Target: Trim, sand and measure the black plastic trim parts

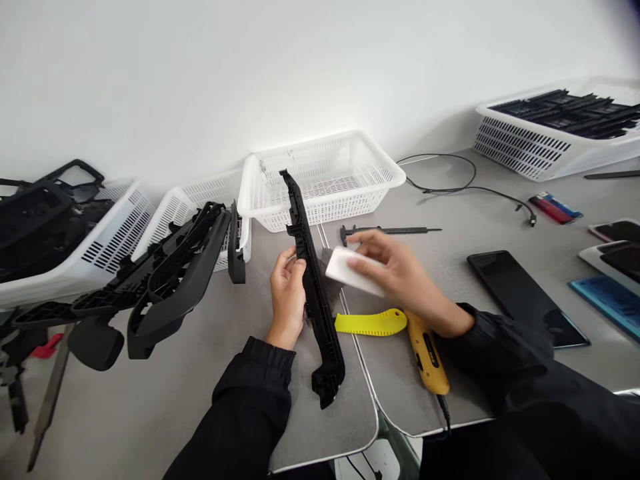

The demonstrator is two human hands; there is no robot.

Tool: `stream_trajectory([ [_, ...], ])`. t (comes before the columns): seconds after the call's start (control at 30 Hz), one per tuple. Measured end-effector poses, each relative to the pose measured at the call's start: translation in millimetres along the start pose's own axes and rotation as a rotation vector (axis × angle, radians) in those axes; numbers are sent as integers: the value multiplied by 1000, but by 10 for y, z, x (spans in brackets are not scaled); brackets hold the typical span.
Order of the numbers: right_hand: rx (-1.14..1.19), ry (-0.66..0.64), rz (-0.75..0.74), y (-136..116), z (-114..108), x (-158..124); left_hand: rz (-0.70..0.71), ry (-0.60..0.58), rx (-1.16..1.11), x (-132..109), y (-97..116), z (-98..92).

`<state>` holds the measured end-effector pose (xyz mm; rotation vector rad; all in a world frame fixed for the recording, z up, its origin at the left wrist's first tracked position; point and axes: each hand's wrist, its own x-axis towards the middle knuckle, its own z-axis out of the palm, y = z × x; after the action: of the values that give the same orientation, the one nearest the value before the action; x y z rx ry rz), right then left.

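Observation:
My left hand (289, 297) is closed round the middle of a long black plastic trim piece (311, 283), which stands at a slant with its ribbed side showing. Just right of it, my right hand (395, 267) grips a small white block (353, 270), blurred, whose kind I cannot make out. A gap shows between the block and the trim piece. Below the right hand lie a yellow utility knife handle (373, 323) and a yellow corded tool (427, 353), partly covered by the wrist. A dark caliper (395, 231) lies behind that hand.
A white basket (330, 207) stands at the back. Baskets with black parts stand at the left (117, 233) and far right (525, 150). Black trim parts (185, 280) jut over the left table. Phones (525, 297), lighters (555, 208) and a cable (470, 187) lie right.

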<state>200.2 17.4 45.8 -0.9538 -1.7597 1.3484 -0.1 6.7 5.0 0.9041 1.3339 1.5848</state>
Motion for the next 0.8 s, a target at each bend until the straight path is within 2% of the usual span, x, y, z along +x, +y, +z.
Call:
stream_trajectory([
  [0.07,73,253,22,15,-75,31,-20,-30,20,-21,6,4],
  [0.17,161,387,49,24,-151,64,-38,-103,50,-50,14,6],
  [0.47,242,267,9,41,-27,59,-31,-158,71,-72,13,16],
  [0.8,289,176,-8,31,-27,73,-28,-158,80,-56,-9,13],
])
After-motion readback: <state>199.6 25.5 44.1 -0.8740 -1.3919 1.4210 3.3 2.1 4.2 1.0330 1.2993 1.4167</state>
